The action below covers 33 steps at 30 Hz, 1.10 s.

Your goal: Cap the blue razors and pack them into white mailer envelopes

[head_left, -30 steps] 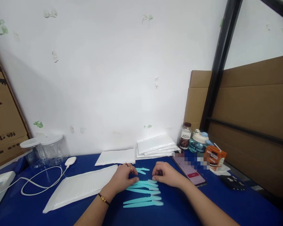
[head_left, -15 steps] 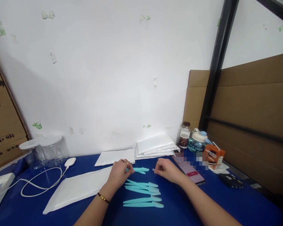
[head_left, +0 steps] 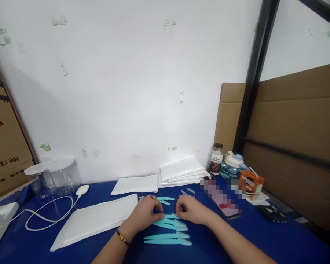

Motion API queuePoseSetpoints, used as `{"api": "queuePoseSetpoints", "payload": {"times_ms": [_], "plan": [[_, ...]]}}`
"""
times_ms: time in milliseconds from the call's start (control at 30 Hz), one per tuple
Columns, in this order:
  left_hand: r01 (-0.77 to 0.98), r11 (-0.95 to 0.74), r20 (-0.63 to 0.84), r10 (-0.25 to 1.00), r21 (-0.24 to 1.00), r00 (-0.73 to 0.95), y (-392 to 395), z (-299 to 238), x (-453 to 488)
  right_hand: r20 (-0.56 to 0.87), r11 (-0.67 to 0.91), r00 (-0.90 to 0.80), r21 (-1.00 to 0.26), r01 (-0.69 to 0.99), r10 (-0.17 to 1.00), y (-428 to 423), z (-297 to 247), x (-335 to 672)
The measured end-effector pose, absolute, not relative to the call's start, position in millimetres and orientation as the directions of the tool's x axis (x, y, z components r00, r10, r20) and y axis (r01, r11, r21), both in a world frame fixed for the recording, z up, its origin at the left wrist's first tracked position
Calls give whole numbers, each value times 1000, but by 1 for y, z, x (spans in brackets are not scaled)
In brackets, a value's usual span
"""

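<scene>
My left hand [head_left: 147, 211] is closed in a pinch over the handle of a turquoise eyebrow razor [head_left: 169, 216] in the upper part of a row. At this razor's blade end, my right hand [head_left: 191, 209] has its fingers pinched together, and they cover the tip. Just below lie several more turquoise razors [head_left: 165, 236], side by side with their blade ends to the right. Beyond my left fingers rest other razors [head_left: 166, 198], partly hidden by that hand. Small translucent caps [head_left: 191, 190] lie on the cloth behind my right hand.
White padded mailers lie to the left [head_left: 96, 222] and stacked by the wall [head_left: 183, 170]. On the right are a phone [head_left: 222, 200], a brown-capped bottle [head_left: 216, 159], a blue jug [head_left: 232, 165] and an orange box [head_left: 251, 183]. Clear jars [head_left: 62, 178] and a white cable [head_left: 44, 229] sit left.
Both hands have come nearer to me, from the far razors to the row below. The small translucent piece from my right fingers now lies behind that hand.
</scene>
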<state>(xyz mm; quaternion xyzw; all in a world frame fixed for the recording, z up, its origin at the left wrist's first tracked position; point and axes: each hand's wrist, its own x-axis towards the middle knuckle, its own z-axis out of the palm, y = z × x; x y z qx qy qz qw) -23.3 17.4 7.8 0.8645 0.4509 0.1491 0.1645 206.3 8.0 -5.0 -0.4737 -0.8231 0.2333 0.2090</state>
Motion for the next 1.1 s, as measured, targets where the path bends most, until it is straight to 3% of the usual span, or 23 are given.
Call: {"api": "queuePoseSetpoints", "payload": {"times_ms": [167, 433, 667, 833, 967, 1100], "plan": [[726, -512, 33, 826, 458, 562, 20, 1, -22, 151, 470, -474, -562, 681, 867, 6, -5, 201], [740, -504, 42, 837, 445, 545, 20, -2, -22, 143, 451, -453, -549, 704, 880, 6, -9, 201], [785, -557, 176, 830, 269, 529, 21, 6, -17, 171, 447, -435, -578, 682, 884, 8, -2, 201], [837, -518, 264, 844, 177, 466, 30, 8, -29, 193, 383, -334, -560, 735, 923, 22, -3, 227], [851, -466, 310, 869, 244, 387, 34, 8, -35, 245, 375, -285, -578, 725, 927, 25, 1, 242], [775, -523, 220, 853, 356, 474, 22, 14, -31, 169, 462, -459, -595, 658, 872, 13, 6, 232]]}}
